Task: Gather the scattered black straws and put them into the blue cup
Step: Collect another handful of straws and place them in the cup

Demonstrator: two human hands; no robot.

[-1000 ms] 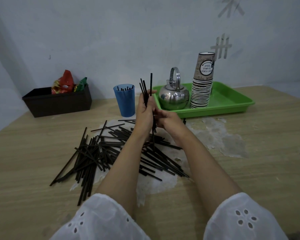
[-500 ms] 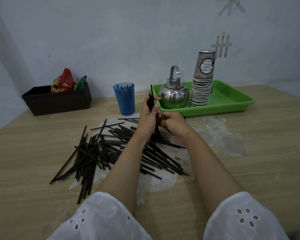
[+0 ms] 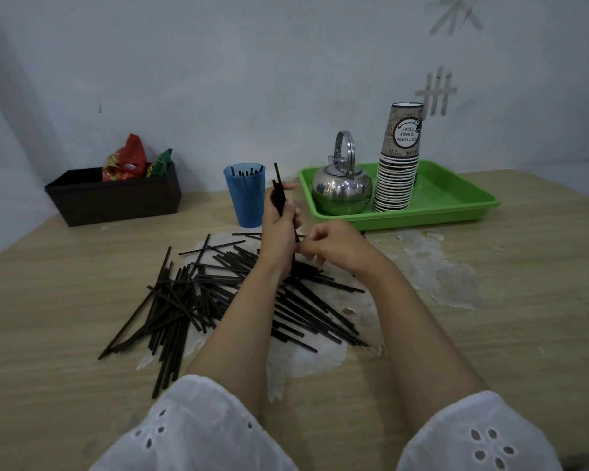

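Nearest, loose black straws (image 3: 215, 300) are spread over the table (image 3: 65, 317), from 6 to 9 o'clock of the hands. A small bundle (image 3: 279, 198) is gripped upright in the left hand (image 3: 279, 232). The right hand (image 3: 335, 248) is curled at its lower end, but whether anything is pinched there cannot be told. Just beyond, at 11 o'clock, the blue cup (image 3: 245, 205) is stood with a few straws inside. Uneven ends could be caught on its rim, and the light cup tipped, if the bundle is pushed in aslant.
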